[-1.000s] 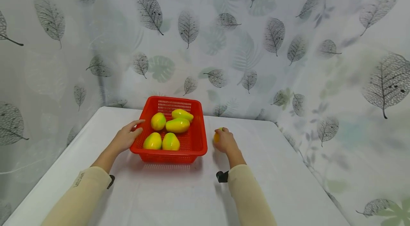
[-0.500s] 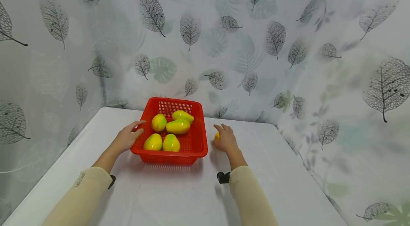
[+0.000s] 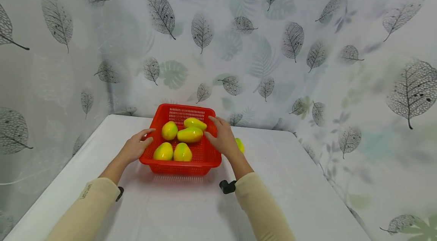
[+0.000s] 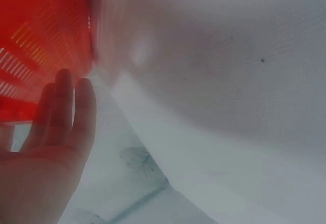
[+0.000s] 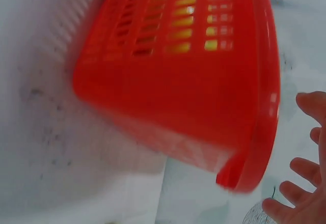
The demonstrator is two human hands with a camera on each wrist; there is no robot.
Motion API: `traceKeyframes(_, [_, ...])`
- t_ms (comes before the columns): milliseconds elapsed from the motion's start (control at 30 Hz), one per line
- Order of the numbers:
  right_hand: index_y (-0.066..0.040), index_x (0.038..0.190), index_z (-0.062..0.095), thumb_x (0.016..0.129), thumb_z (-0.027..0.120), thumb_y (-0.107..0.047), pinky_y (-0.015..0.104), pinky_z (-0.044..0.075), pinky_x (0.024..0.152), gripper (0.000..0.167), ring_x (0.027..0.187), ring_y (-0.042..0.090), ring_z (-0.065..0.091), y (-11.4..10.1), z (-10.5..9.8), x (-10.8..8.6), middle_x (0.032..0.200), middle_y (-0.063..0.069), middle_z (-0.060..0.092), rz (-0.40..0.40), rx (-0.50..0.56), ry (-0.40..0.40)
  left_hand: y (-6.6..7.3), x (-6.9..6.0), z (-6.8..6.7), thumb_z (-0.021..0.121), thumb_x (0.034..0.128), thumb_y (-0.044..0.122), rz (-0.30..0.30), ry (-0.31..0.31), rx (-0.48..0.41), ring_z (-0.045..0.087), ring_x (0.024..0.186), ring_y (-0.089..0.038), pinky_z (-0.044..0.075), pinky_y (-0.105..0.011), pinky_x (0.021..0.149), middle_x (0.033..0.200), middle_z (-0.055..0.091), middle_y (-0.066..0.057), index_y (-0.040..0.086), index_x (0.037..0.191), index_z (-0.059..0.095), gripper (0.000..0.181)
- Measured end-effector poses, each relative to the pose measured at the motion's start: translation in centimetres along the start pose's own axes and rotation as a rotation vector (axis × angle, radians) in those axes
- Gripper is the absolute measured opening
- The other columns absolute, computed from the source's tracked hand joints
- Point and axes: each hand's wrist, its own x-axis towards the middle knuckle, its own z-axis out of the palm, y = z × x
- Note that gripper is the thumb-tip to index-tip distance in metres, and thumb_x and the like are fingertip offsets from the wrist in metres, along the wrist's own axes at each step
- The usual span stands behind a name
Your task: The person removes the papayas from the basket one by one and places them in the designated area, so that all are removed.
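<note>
A red plastic basket (image 3: 212,153) stands on the white table, and several glossy yellow-green mangoes (image 3: 189,134) lie inside it. My left hand (image 3: 134,147) is at its left rim, fingers extended beside the basket wall in the left wrist view; whether they touch it I cannot tell. Over the right rim is my right hand (image 3: 223,136), fingers spread and holding nothing. The right wrist view shows that hand's spread fingers (image 5: 305,172) apart from the basket's edge. Another mango (image 3: 240,145) lies on the table right of the basket, partly hidden behind my right hand and wrist.
The white table (image 3: 273,180) reaches back to a hanging sheet (image 3: 246,62) printed with leaves, which also closes off both sides. The basket stands near the table's back edge. A black wrist strap piece (image 3: 227,186) shows at my right cuff.
My right hand has let go of the yellow mango right of the basket and moved left, over the basket's right rim. My left hand and the basket have stayed in place.
</note>
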Motion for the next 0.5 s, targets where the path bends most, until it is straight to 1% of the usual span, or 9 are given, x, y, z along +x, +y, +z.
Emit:
traceKeyframes(67, [-0.02, 0.156, 0.045, 0.097, 0.072, -0.033, 0.057, 0.046, 0.114, 0.066, 0.147, 0.036, 0.041, -0.8, 0.4, 0.0, 0.161, 0.014, 0.041, -0.023, 0.006, -0.046, 0.0, 0.0, 0.1, 0.043, 0.1108, 0.029, -0.002, 0.0, -0.002, 0.056, 0.122, -0.046, 0.06, -0.05, 0.095, 0.148, 0.043, -0.033, 0.013, 0.161, 0.032, 0.054])
traceKeyframes(167, [-0.024, 0.158, 0.043, 0.096, 0.073, -0.036, 0.058, 0.046, 0.113, 0.07, 0.148, 0.036, 0.04, -1.9, 1.0, 0.0, 0.164, 0.012, 0.038, -0.03, 0.025, -0.133, -0.1, -0.1, 0.1, 0.043, 0.1108, 0.028, 0.001, 0.003, -0.007, 0.056, 0.12, -0.045, 0.061, -0.049, 0.094, 0.147, 0.043, -0.033, 0.012, 0.161, 0.033, 0.054])
traceKeyframes(267, [-0.028, 0.158, 0.042, 0.095, 0.073, -0.039, 0.057, 0.046, 0.113, 0.071, 0.149, 0.034, 0.04, -2.8, 1.7, 0.0, 0.165, 0.009, 0.037, -0.01, 0.019, -0.219, -0.1, -0.1, 0.2, 0.043, 0.1107, 0.028, 0.001, 0.004, -0.012, 0.056, 0.121, -0.046, 0.061, -0.05, 0.094, 0.147, 0.043, -0.033, 0.012, 0.161, 0.033, 0.054])
traceKeyframes(367, [-0.031, 0.156, 0.046, 0.094, 0.075, -0.041, 0.055, 0.047, 0.113, 0.069, 0.15, 0.031, 0.04, -3.6, 2.4, -0.1, 0.165, 0.005, 0.038, 0.027, 0.001, -0.294, -0.1, 0.0, 0.1, 0.043, 0.1108, 0.029, 0.0, 0.005, -0.016, 0.057, 0.121, -0.045, 0.061, -0.049, 0.093, 0.148, 0.043, -0.033, 0.013, 0.162, 0.032, 0.054])
traceKeyframes(500, [-0.03, 0.151, 0.053, 0.091, 0.078, -0.039, 0.051, 0.047, 0.114, 0.065, 0.146, 0.026, 0.044, -4.3, 3.5, -0.3, 0.159, 0.001, 0.047, 0.059, -0.001, -0.388, -0.2, 0.1, 0.1, 0.044, 0.1108, 0.029, -0.003, 0.007, -0.023, 0.059, 0.118, -0.043, 0.062, -0.047, 0.092, 0.148, 0.043, -0.033, 0.013, 0.162, 0.032, 0.055])
